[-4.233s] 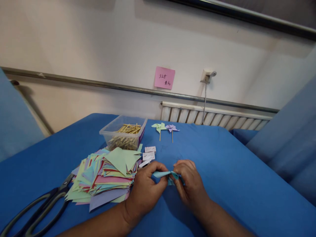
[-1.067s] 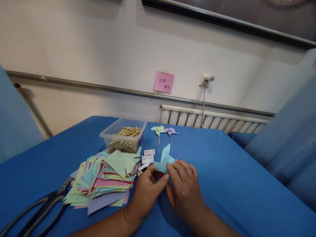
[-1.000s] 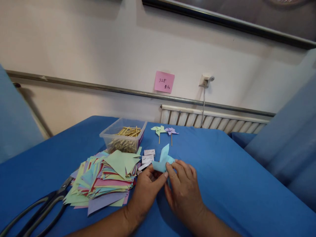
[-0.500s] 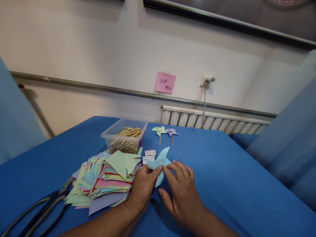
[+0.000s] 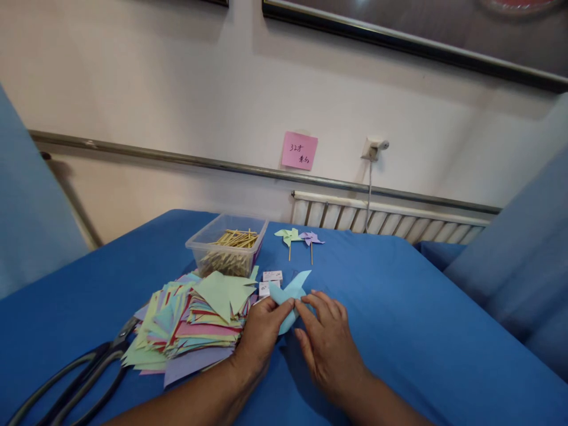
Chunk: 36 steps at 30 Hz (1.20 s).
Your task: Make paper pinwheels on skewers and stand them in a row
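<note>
Both my hands meet over the blue table (image 5: 421,331) on a light blue folded paper pinwheel (image 5: 290,290). My left hand (image 5: 261,334) pinches its centre between thumb and fingers. My right hand (image 5: 328,343) has its fingertips pressed on the paper from the right, fingers bent and close together. Pointed blades of the paper stick up above the fingers. Just left of my left hand lies a thick pile of coloured paper pieces (image 5: 195,316).
A clear plastic box of wooden sticks (image 5: 228,248) stands behind the pile. Two finished pinwheels, green (image 5: 288,236) and purple (image 5: 310,239), lie further back. Small white boxes (image 5: 271,277) sit near my hands. Large black scissors (image 5: 71,378) lie at front left. Wall and radiator behind.
The light blue paper was a narrow strip between my fingers; now it is spread into a pinwheel shape with blades up. In the last second it turned and tilted slightly.
</note>
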Tool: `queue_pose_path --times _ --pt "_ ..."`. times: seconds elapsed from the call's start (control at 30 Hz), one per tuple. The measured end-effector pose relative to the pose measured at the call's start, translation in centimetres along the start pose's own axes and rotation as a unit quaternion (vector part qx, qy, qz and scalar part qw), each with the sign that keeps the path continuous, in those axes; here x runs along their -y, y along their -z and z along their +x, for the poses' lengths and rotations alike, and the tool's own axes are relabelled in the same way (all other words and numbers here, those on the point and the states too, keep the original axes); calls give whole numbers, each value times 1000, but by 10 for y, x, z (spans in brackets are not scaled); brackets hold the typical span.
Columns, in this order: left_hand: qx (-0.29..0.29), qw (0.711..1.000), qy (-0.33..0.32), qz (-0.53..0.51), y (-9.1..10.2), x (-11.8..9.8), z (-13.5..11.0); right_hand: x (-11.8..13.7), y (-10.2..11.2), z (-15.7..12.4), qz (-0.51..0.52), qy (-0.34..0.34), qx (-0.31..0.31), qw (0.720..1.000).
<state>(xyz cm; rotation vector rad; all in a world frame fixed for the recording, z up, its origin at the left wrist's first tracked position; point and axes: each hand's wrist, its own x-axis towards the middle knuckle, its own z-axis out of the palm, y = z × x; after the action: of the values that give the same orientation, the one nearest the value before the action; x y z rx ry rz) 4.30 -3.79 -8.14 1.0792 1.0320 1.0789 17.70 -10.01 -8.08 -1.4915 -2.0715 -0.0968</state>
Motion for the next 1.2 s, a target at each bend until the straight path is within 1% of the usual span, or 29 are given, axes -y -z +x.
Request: queue_pose_path --times 0.3,0.4,0.47,0.53,0.63,0.73,0.8,0.83,0.9,0.97,1.0,1.03,1.1,1.13,1.2 --pt "-3 1000 21 6 -2 -2 -2 -2 -5 0 -13 1 2 1000" --pt "-13 999 31 10 -2 0 -1 -3 -7 1 -15 5 -2 1000" --pt "-9 999 32 3 -1 2 -1 -5 -9 0 -10 10 -7 1000" --pt "-3 1000 30 -1 -1 5 1 -8 -11 -3 1 19 -25 1000" --pt "-12 999 35 2 0 9 3 -13 -11 -5 37 36 -79 996" --pt "-5 1000 18 8 0 12 6 -10 -7 7 81 51 -140 985" --pt "8 1000 0 10 -1 14 7 -3 -2 30 111 74 -167 977" --pt "6 1000 -8 14 -1 15 8 2 1 46 126 84 -167 974" --pt "-4 1000 -23 18 -2 19 10 14 4 87 150 107 -131 974" --pt "-7 1000 -16 20 -2 23 10 25 4 135 125 109 -62 984" --pt "-6 1000 -8 21 -2 26 10 30 1 159 81 96 -4 992" --pt "-6 1000 -3 19 -2 28 9 34 -3 182 30 83 65 994" --pt "3 1000 5 2 -2 31 8 40 -15 221 7 89 128 988" --pt "23 1000 10 -14 -2 32 8 42 -22 236 -4 91 161 983" --pt "57 997 19 -40 -3 34 7 45 -37 260 -30 91 219 971"
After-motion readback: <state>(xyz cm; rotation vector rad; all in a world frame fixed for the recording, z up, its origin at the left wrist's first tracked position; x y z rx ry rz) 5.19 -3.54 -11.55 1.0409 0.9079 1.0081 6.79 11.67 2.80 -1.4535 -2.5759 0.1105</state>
